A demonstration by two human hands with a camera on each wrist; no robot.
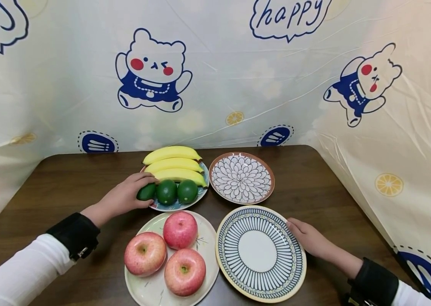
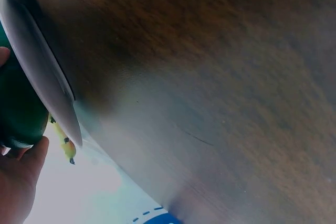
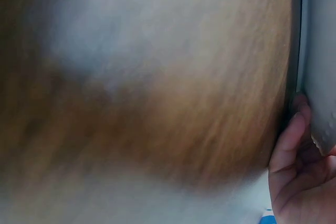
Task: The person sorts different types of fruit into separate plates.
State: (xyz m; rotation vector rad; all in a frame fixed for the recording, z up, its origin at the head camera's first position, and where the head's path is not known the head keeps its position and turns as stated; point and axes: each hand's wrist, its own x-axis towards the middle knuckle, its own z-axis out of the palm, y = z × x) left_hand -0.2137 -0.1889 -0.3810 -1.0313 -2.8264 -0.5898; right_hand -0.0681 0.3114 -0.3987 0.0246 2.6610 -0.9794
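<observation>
My left hand (image 1: 128, 196) grips a smooth dark green oval fruit (image 1: 146, 192) at the left end of a row on a blue-patterned plate (image 1: 202, 194). Thumb and fingers sit around it, and the left wrist view shows the fruit (image 2: 20, 106) close up beside the plate's pale rim. Two more green fruits (image 1: 167, 192) and three bananas (image 1: 174, 165) share that plate. At the right, my right hand (image 1: 308, 238) pinches the rim of a plate with a blue striped border (image 1: 261, 250); in the right wrist view its fingers (image 3: 287, 142) reach under the edge.
Three red apples (image 1: 184, 272) lie on a cream plate (image 1: 142, 291) at the front. A brown-rimmed plate with a petal pattern (image 1: 242, 178) stands at the back. Behind the dark wooden table (image 1: 85, 182) hangs a printed cloth (image 1: 215, 76), which also covers the right side.
</observation>
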